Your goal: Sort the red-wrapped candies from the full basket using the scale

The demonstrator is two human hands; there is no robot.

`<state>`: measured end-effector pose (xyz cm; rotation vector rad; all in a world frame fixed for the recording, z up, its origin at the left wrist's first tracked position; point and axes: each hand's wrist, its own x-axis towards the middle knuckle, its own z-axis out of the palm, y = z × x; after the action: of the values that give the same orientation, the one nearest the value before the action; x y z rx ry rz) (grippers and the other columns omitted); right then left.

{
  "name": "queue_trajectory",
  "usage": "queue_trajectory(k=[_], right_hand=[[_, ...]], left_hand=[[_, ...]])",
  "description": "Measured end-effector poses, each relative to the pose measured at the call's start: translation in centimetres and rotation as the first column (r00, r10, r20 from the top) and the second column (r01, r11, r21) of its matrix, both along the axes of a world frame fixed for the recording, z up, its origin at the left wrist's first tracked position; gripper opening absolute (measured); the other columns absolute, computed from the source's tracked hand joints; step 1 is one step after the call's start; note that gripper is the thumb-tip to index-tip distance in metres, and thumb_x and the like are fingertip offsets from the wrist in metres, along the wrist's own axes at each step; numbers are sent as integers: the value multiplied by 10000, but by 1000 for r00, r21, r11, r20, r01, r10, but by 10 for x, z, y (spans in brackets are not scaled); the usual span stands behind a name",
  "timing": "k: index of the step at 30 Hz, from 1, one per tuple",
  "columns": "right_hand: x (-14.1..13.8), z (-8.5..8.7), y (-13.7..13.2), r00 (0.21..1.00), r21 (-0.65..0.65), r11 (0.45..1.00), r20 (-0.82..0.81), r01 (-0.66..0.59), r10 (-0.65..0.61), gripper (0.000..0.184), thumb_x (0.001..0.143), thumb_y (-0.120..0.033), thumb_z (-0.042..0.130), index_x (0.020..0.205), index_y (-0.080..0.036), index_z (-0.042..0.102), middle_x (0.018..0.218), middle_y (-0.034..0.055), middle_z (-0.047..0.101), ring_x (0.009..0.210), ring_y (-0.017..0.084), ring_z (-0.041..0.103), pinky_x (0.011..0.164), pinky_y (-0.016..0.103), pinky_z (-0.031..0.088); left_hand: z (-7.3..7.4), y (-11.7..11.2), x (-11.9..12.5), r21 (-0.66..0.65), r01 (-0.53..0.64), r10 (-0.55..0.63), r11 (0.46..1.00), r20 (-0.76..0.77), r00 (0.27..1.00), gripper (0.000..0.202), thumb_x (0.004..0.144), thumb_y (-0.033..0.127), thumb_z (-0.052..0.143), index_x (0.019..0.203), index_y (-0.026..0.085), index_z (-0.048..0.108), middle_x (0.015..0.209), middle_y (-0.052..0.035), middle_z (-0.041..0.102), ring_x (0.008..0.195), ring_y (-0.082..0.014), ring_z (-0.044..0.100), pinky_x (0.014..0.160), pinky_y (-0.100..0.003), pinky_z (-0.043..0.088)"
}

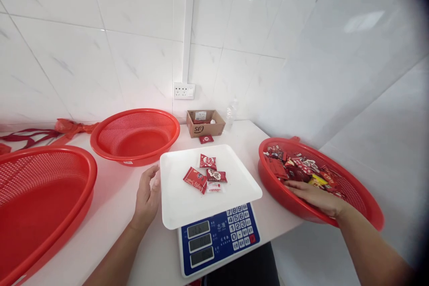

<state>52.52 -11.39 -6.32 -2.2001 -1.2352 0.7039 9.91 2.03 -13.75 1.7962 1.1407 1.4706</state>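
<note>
A white weighing tray sits on an electronic scale with a blue keypad panel. On the tray lie several small wrapped candies, among them a dark red one and a flat red packet. My left hand is beside the tray's left edge, thumb and fingers apart, holding nothing. At the right, my right hand reaches over the rim of a red basket filled with mixed wrapped candies. Its fingers are stretched out flat over them, the fingertips partly hidden.
Two more red plastic baskets stand at the left, one near and one farther back. Against the wall are a small cardboard box, a red packet and a clear bottle. Red bags lie behind the baskets.
</note>
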Motion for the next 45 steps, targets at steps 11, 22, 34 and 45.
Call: queue_trajectory(k=[11, 22, 34, 45], right_hand=[[11, 0, -11, 848, 8, 1000, -529, -25, 25, 481, 647, -368, 753, 1092, -244, 620, 1046, 74, 692, 989, 267, 647, 827, 345, 551], [-43, 21, 23, 921, 606, 734, -382, 306, -69, 423, 762, -431, 601, 1139, -261, 511, 1148, 102, 633, 1026, 268, 617, 824, 388, 534], [-147, -26, 78, 870, 31, 937, 383, -349, 311, 657, 886, -501, 385, 1448, -188, 251, 1539, 141, 60, 1396, 321, -23, 1092, 568, 108], [-196, -7, 97, 733, -151, 832, 406, -534, 545, 727, 831, -683, 364, 1453, -347, 199, 1550, 52, 14, 1390, 359, -46, 1058, 628, 28]], left_hand=[[-1, 1, 0, 6, 9, -9, 1000, -4, 1000, 371, 927, 433, 366, 1199, 204, 470, 1208, -108, 530, 1132, -248, 489, 962, -442, 405], [0, 0, 0, 8, 22, -22, 1000, 25, 999, 367, 922, 434, 374, 1192, 206, 474, 1186, -110, 544, 1120, -255, 506, 941, -449, 427], [-1, 1, -2, -2, -3, 3, 1000, 22, 1000, 374, 921, 438, 377, 1199, 206, 471, 1197, -114, 541, 1130, -263, 503, 936, -453, 432], [-1, 1, -2, 29, 11, -12, 1000, 19, 1000, 371, 925, 431, 374, 1204, 206, 470, 1201, -112, 542, 1134, -263, 501, 940, -450, 431]])
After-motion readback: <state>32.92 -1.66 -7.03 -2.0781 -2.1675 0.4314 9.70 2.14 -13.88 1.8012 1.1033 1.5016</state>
